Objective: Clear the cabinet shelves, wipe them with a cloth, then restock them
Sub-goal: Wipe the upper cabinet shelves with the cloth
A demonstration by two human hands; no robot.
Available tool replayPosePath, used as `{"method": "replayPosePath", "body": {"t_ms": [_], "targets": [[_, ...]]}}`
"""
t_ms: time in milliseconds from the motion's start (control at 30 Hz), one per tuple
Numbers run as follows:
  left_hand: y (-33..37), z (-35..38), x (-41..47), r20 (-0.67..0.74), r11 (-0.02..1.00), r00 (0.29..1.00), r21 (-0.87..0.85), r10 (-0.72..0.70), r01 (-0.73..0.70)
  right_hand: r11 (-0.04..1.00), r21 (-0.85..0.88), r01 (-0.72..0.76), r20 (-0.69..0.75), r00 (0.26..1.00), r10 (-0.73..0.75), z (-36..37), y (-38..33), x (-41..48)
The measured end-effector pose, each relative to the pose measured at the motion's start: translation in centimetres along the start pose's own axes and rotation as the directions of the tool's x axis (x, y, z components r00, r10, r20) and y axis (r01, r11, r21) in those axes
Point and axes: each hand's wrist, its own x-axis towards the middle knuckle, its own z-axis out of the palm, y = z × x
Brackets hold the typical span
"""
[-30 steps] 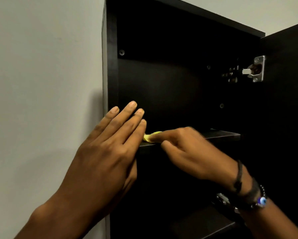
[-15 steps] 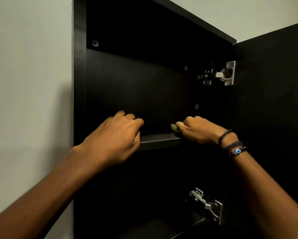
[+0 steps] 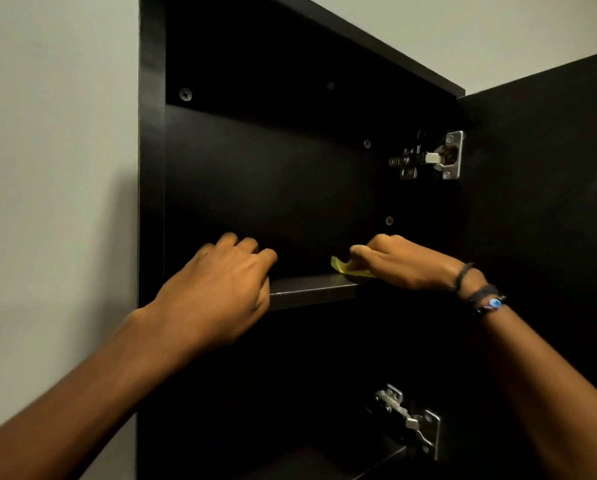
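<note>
Dark wall cabinet (image 3: 290,174), door (image 3: 539,202) swung open to the right of both hands. Upper shelf (image 3: 311,289) bare except for the cloth.

Left hand (image 3: 217,289): fingers curled over the shelf's front edge at its left end, gripping the board itself, knuckles up.

Right hand (image 3: 404,265): resting on the shelf toward its right end, fingers bent down and pressing a yellow cloth (image 3: 347,266) flat against the shelf top. A corner of the cloth sticks out to the left of the fingertips, lifted slightly (the rest is hidden under the hand). Dark cord bracelets and a beaded bracelet (image 3: 491,303) with a blue bead on that wrist.

The two hands are well apart, bare shelf edge between them.

Upper hinge (image 3: 432,159) above the right hand, on the cabinet's right side. Lower hinge (image 3: 408,420) below the right forearm. A screw (image 3: 185,94) above the left hand, in the upper back rail. Pale wall (image 3: 54,168) left of the left hand.
</note>
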Motion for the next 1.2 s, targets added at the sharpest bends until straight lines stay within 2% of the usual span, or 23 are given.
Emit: {"method": "replayPosePath", "body": {"t_ms": [33, 100, 233, 333, 433, 500, 533, 567, 667, 733, 767, 833, 933, 1000, 1067, 1100, 1200], "targets": [[0.1, -0.1, 0.0, 0.0, 1.0, 1.0, 0.014, 0.005, -0.005, 1.0, 0.02, 0.008, 0.0, 1.0, -0.008, -0.7, 0.4, -0.9], [0.5, -0.5, -0.2, -0.007, 0.997, 0.999, 0.066, 0.034, -0.033, 0.996, -0.086, -0.037, -0.028, 0.999, 0.035, -1.6, 1.1, -1.9], [0.6, -2.4, -0.6, 0.0, 0.939, 0.994, 0.328, 0.109, -0.103, 0.959, -0.274, -0.067, -0.044, 0.997, 0.057, -0.5, -0.2, -0.3], [0.3, -4.8, -1.1, 0.012, 0.851, 0.992, 0.513, 0.123, -0.112, 0.992, -0.092, 0.084, 0.026, 0.996, -0.082, 1.5, -2.1, 1.0], [-0.7, -5.8, -2.0, 0.021, 0.799, 0.992, 0.59, 0.124, -0.112, 0.929, 0.142, 0.343, 0.101, 0.928, -0.358, 3.4, -5.3, -0.1], [-1.5, -6.0, -2.8, 0.007, 0.786, 0.984, 0.601, 0.177, -0.146, 0.877, 0.18, 0.445, 0.104, 0.878, -0.467, 3.7, -5.6, -1.2], [-2.1, -5.9, -3.2, -0.015, 0.786, 0.979, 0.599, 0.202, -0.153, 0.886, 0.175, 0.43, 0.082, 0.89, -0.448, 3.2, -5.2, -1.5], [-2.7, -5.8, -3.8, -0.03, 0.782, 0.973, 0.601, 0.228, -0.165, 0.916, 0.147, 0.373, 0.057, 0.921, -0.385, 2.5, -4.2, -1.5], [-3.9, -5.5, -5.5, -0.042, 0.787, 0.974, 0.597, 0.223, -0.155, 0.993, -0.093, 0.067, 0.014, 0.998, -0.066, 0.3, -1.3, -1.2], [-4.1, -5.3, -6.2, -0.075, 0.813, 0.969, 0.561, 0.237, -0.155, 0.989, -0.147, 0.013, -0.007, 1.0, -0.014, 0.5, -1.6, -0.4], [-4.0, -5.3, -6.3, -0.088, 0.824, 0.967, 0.545, 0.24, -0.155, 0.988, -0.137, 0.072, -0.001, 0.997, -0.072, 1.2, -2.6, -0.1], [-3.5, -5.7, -5.9, -0.111, 0.846, 0.967, 0.514, 0.231, -0.143, 0.954, -0.076, 0.291, 0.026, 0.957, -0.29, 3.0, -6.0, -0.5], [-2.7, -6.2, -5.0, -0.159, 0.886, 0.966, 0.45, 0.206, -0.115, 0.809, 0.005, 0.588, -0.008, 0.809, -0.588, 5.0, -11.4, -3.4], [-2.3, -6.3, -4.8, -0.164, 0.901, 0.968, 0.422, 0.189, -0.105, 0.736, 0.034, 0.676, -0.087, 0.736, -0.672, 5.9, -12.4, -5.4], [-2.3, -6.2, -5.0, -0.162, 0.903, 0.969, 0.418, 0.186, -0.103, 0.693, 0.014, 0.721, -0.185, 0.683, -0.707, 6.6, -11.6, -6.7], [-2.3, -6.1, -5.2, -0.16, 0.902, 0.969, 0.418, 0.187, -0.105, 0.705, -0.016, 0.709, -0.229, 0.684, -0.693, 6.9, -10.6, -7.0], [-2.9, -5.5, -6.0, -0.133, 0.9, 0.975, 0.422, 0.179, -0.108, 0.868, -0.113, 0.483, -0.336, 0.804, -0.491, 6.5, -5.6, -6.6]]}}
